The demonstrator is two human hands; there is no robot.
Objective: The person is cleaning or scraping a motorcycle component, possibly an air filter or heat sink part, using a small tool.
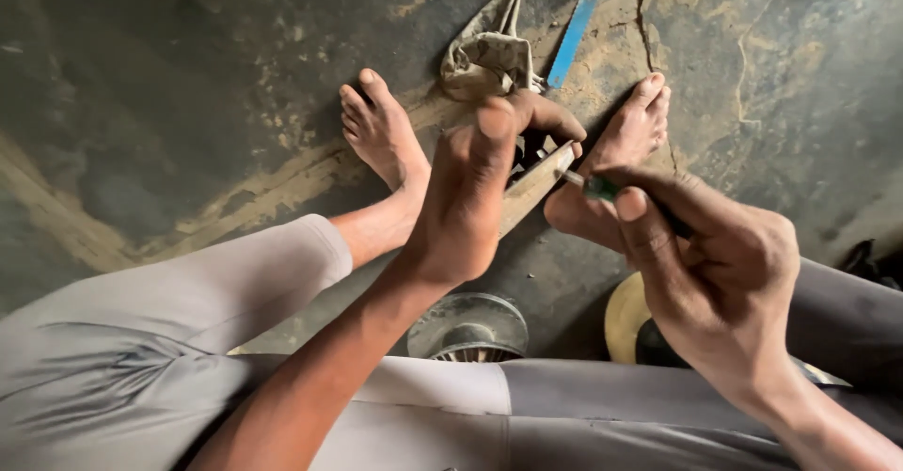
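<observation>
My left hand (475,189) grips a flat tan metal piece (534,189) and holds it tilted above the floor, between my two bare feet. My right hand (715,273) is closed around a screwdriver with a dark green handle (602,189). Its thin shaft touches the upper end of the metal piece near my left thumb. Most of the screwdriver handle is hidden inside my fist.
My bare feet (381,132) rest on a dirty cracked concrete floor (188,104). A crumpled cloth (487,57) and a blue strip (574,29) lie beyond them. A round metal part (468,328) and a yellowish round object (625,319) sit under my legs.
</observation>
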